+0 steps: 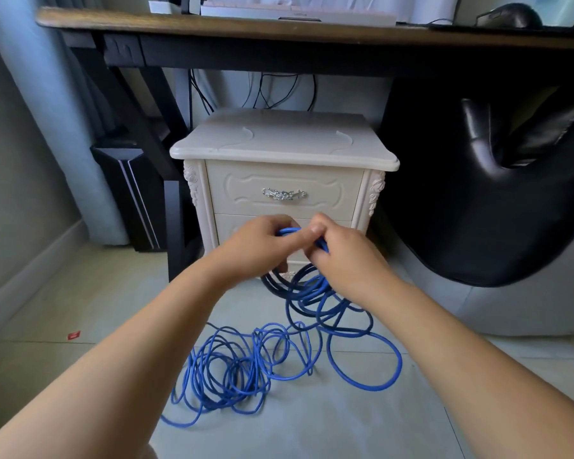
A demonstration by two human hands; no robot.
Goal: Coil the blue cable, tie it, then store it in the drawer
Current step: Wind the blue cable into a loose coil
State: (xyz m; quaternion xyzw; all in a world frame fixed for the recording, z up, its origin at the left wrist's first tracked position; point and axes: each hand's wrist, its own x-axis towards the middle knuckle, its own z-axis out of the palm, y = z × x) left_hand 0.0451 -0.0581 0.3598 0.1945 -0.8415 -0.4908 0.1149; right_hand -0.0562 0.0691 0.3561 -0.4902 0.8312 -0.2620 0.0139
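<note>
A long blue cable [246, 366] lies in loose tangled loops on the tiled floor in front of a cream nightstand. Several loops of it hang from my two hands, held up before the lower drawer. My left hand [262, 241] grips the top of the gathered loops, thumb stretched across them. My right hand [342, 251] holds the same bundle from the right, fingers curled round the cable. The upper drawer [246, 193], with its silver handle [284, 194], is closed. My hands hide most of the lower drawer.
The cream nightstand [284, 140] stands under a dark wooden desk [212, 24]. A black computer tower [130, 193] sits to its left, a black leather chair [497, 180] to its right. A small red scrap [74, 335] lies on the floor at left.
</note>
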